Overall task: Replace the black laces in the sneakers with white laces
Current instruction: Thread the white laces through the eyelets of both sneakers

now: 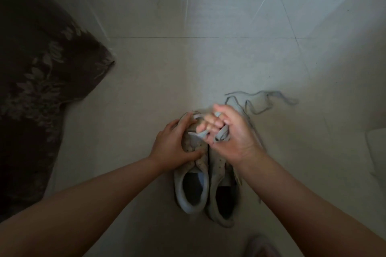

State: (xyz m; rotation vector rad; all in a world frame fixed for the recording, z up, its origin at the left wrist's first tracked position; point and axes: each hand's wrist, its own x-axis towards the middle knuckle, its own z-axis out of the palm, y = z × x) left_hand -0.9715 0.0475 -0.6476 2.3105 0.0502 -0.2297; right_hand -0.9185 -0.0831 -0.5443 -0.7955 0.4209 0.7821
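Two pale sneakers stand side by side on the tiled floor, heels toward me: the left sneaker point(191, 192) and the right sneaker point(223, 200). My left hand point(174, 146) grips the front of the left sneaker, thumb across its eyelet panel. My right hand point(234, 133) is fisted around pale flat lace ends point(221, 134) above the shoes' fronts; it is blurred. A loose lace point(261, 100) trails in loops on the floor beyond my right hand. No black lace is plainly visible.
A dark fabric with a leaf pattern point(41, 73) covers the left side of the floor. A pale object point(376, 148) lies at the right edge. Something pinkish and blurred point(261, 246) sits at the bottom edge.
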